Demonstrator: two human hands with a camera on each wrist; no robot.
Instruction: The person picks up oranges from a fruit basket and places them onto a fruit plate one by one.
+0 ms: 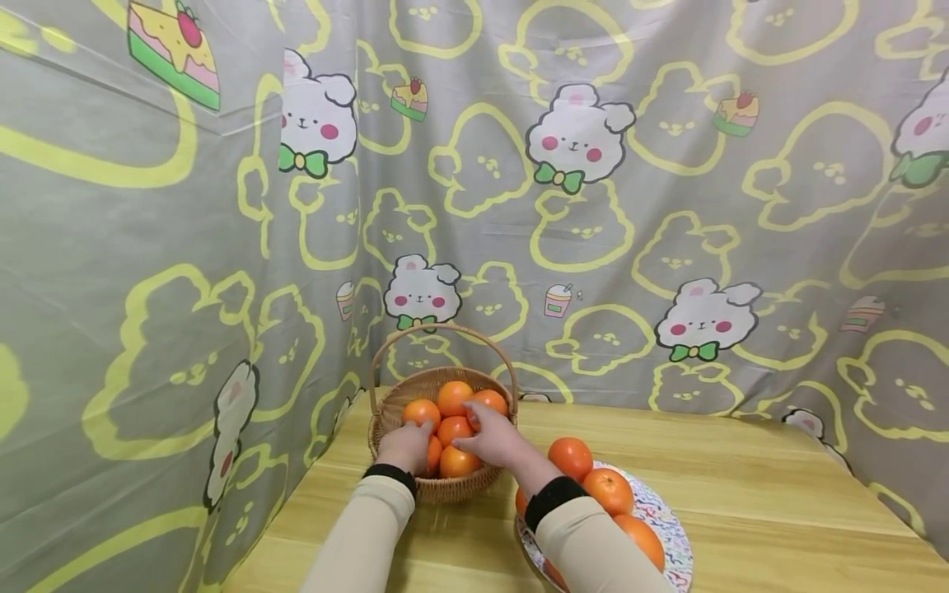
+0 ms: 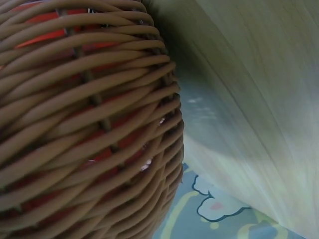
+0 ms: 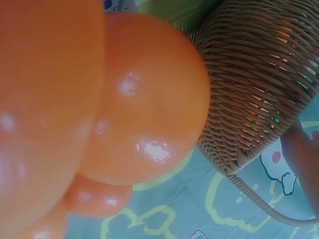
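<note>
A woven wicker basket [image 1: 454,492] with a tall arched handle holds several oranges [image 1: 455,399]. My left hand [image 1: 404,447] reaches over the basket's near left side, its fingertips among the oranges there and partly hidden. From the right, my right hand [image 1: 495,438] reaches in over the rim, thumb and fingers spread beside the middle orange [image 1: 454,429] and the right-hand orange [image 1: 489,402]. In the left wrist view the basket's weave [image 2: 89,124] fills the left side, with orange colour showing through the gaps. Whether the left fingers grip an orange, I cannot tell.
Right of the basket, a patterned plate [image 1: 670,527] bears several oranges [image 1: 610,492], partly covered by the right sleeve [image 1: 593,543]. These oranges [image 3: 149,99] loom close in the right wrist view. Behind the wooden table [image 1: 778,494] hangs a cartoon-printed curtain [image 1: 489,239].
</note>
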